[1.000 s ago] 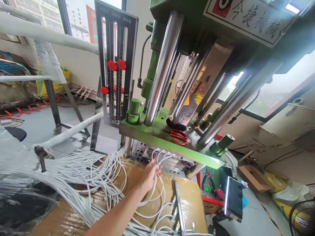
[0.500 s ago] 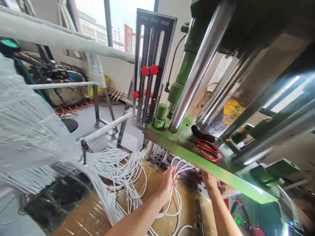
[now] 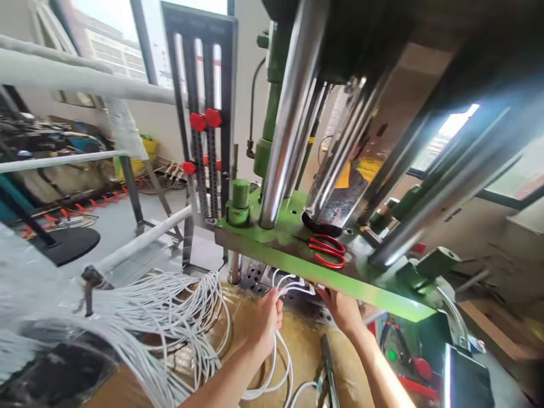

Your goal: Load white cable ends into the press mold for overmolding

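Note:
My left hand [image 3: 267, 318] is closed around a few white cables [image 3: 280, 340] that loop down over the cardboard-covered table [image 3: 140, 385]. Their ends run under the green press plate [image 3: 272, 249] toward the perforated mould area [image 3: 255, 276]. My right hand [image 3: 343, 309] reaches under the same plate edge, fingers at the cable ends [image 3: 297, 284]; its fingertips are hidden by the plate. Red-handled scissors [image 3: 327, 250] lie on top of the plate, above both hands.
A large bundle of white cables [image 3: 127, 317] hangs from a padded rail [image 3: 140, 242] at left. Steel columns [image 3: 289, 113] rise from the plate. A black slotted panel with red knobs [image 3: 204, 122] stands behind. A control box with a green button [image 3: 393, 356] sits at lower right.
The view has shifted back left and closer. My left hand has closed on the cables and moved nearer the mould. My right hand has come further in under the plate.

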The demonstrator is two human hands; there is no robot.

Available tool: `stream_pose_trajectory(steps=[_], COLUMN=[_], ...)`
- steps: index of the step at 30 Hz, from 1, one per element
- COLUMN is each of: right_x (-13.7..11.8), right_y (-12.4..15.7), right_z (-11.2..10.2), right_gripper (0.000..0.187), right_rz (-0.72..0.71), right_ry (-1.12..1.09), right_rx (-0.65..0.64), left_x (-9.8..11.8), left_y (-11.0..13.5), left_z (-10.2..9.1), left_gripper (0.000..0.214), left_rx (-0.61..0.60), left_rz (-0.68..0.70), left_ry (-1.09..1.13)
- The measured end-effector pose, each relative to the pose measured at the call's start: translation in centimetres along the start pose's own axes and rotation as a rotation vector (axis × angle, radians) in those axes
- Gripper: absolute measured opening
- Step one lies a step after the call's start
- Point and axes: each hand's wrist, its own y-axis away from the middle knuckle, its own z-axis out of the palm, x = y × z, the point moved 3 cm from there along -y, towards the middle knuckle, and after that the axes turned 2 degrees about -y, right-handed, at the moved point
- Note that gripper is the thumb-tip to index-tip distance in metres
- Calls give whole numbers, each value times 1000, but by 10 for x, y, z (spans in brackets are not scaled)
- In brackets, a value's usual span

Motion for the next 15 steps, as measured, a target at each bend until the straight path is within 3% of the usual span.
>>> stream_pose_trajectory(steps=[3,7,12,15], right_x=[-10,-9,8,15], right_y=[44,109,176,204], right_z=[-1,-14,-14,-15], right_gripper=[32,46,44,43], right_rz=[73,188,418,459], right_ry=[-126,-316,-712,-747], right_rx=[-101,-146,-160,-111], left_x=[14,24,12,-1], left_y=[22,58,93,111], left_z=[-4,-4,4,11], left_gripper=[59,59,67,66], left_rx=[-92,-290,-358,-415], left_rz=[-39,-223,-399,-475], left_ry=[-101,-220,-369,-423])
